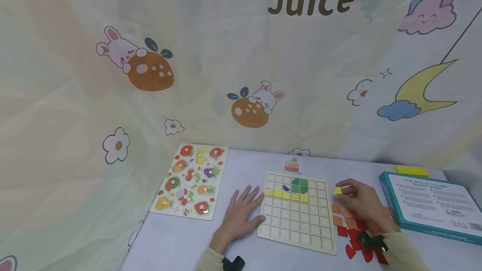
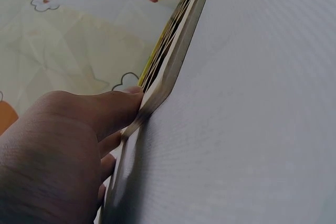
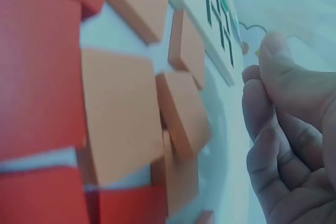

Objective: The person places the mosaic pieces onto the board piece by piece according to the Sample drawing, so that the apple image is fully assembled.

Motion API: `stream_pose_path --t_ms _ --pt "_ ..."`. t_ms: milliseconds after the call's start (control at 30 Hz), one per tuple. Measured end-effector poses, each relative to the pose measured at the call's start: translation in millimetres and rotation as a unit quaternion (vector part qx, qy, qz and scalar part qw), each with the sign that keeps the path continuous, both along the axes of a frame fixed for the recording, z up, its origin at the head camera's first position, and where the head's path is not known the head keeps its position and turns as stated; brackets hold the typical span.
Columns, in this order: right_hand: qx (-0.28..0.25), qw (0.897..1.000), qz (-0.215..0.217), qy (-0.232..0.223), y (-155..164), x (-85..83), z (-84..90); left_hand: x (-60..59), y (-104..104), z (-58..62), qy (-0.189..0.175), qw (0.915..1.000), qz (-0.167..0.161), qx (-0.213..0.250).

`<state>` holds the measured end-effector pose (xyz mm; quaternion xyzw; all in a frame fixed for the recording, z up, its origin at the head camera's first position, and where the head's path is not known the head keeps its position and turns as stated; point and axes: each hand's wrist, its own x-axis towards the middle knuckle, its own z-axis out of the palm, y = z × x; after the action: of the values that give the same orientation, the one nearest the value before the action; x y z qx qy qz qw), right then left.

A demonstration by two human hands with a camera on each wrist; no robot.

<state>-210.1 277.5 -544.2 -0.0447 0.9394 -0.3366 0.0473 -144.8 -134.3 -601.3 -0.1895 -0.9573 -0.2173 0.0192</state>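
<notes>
A wooden grid board (image 1: 293,229) lies on the table in the head view. A row of yellow tiles (image 1: 277,194) crosses its upper part, with a green rounded shape (image 1: 299,185) and a small blue piece (image 1: 286,187) above it. My left hand (image 1: 241,216) rests on the table left of the board, fingers spread, its thumb (image 2: 123,103) against the board's edge. Beyond the board's right edge, my right hand (image 1: 361,202) pinches a yellow tile (image 1: 337,190) between thumb and fingers. The same tile shows small and far off in the left wrist view.
Orange tiles (image 1: 337,221) and red tiles (image 1: 350,251) lie loose under and beside my right forearm. A teal-edged box (image 1: 433,200) sits farther right, a yellow block (image 1: 411,171) behind it. A picture card (image 1: 293,165) is behind the board; a fruit puzzle (image 1: 218,170) lies left.
</notes>
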Motion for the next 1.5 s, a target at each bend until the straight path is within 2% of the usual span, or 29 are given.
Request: stream_pose_path --t_ms 267,467,767,933,1067,1333,1500 --pt "-0.023 1.0 0.006 -0.012 -12 2.8 -2.0 0.4 0 1.8 0.001 1.0 -0.002 0.003" --pt "-0.027 0.999 0.013 0.011 -27 7.3 -1.8 0.8 0 1.4 -0.006 1.0 0.0 0.001" --pt "-0.023 0.999 0.015 0.017 -49 9.9 -12.7 0.6 1 0.8 -0.002 1.0 0.005 0.002" --pt "-0.028 1.0 0.006 -0.008 -54 10.4 -14.1 0.7 1 1.0 0.001 1.0 0.006 0.001" --pt "-0.009 1.0 -0.004 -0.024 -57 9.7 -14.4 0.5 1 0.3 0.007 1.0 0.004 -0.003" --pt "0.023 0.999 -0.004 -0.026 -61 9.7 -13.3 0.2 1 -2.1 0.027 0.9995 0.003 -0.014" --pt "0.011 1.0 0.005 -0.029 -61 11.1 -10.3 -0.1 1 -2.4 0.027 0.9995 0.003 -0.014"
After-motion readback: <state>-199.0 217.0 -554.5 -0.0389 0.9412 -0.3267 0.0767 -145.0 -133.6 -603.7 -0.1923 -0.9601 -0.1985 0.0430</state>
